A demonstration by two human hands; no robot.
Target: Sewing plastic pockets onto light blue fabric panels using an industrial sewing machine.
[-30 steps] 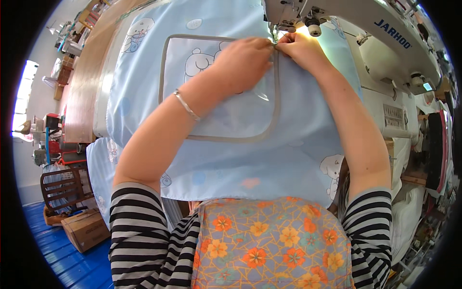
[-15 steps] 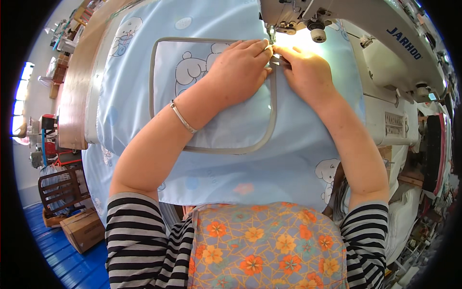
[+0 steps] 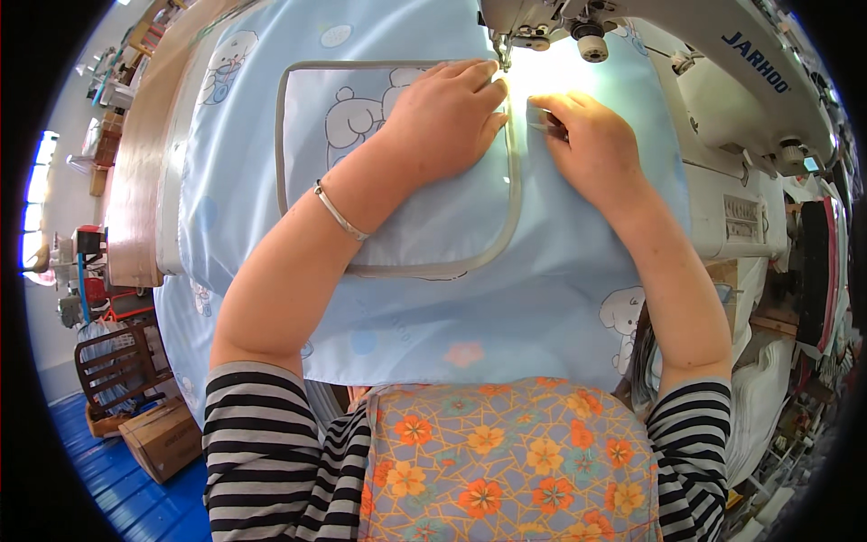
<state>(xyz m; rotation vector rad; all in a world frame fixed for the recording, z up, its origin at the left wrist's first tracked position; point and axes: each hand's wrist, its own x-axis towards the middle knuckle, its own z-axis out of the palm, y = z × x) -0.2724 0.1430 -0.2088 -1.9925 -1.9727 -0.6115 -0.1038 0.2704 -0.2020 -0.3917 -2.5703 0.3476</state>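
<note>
A light blue fabric (image 3: 542, 298) printed with bears lies under the white sewing machine (image 3: 722, 81). On it sits a paler pocket patch (image 3: 424, 226) edged with grey trim (image 3: 515, 199). My left hand (image 3: 447, 117), with a thin bracelet (image 3: 339, 212) on the wrist, lies flat on the patch's upper right corner, fingertips just below the needle and presser foot (image 3: 501, 50). My right hand (image 3: 587, 149) rests on the fabric just right of the trim, its fingertips curled and pinching the cloth. A small dark thing shows at those fingertips; I cannot tell what it is.
A long wooden table (image 3: 135, 181) runs along the left under the fabric. A cardboard box (image 3: 163, 438) and a dark slatted crate (image 3: 113, 366) stand on the blue floor at lower left. White stacked cloth (image 3: 768, 379) sits at the right beside the machine.
Both hands have come a little away from the needle. The left hand now lies flatter on the patch, and the right hand has shifted to the right of the trim.
</note>
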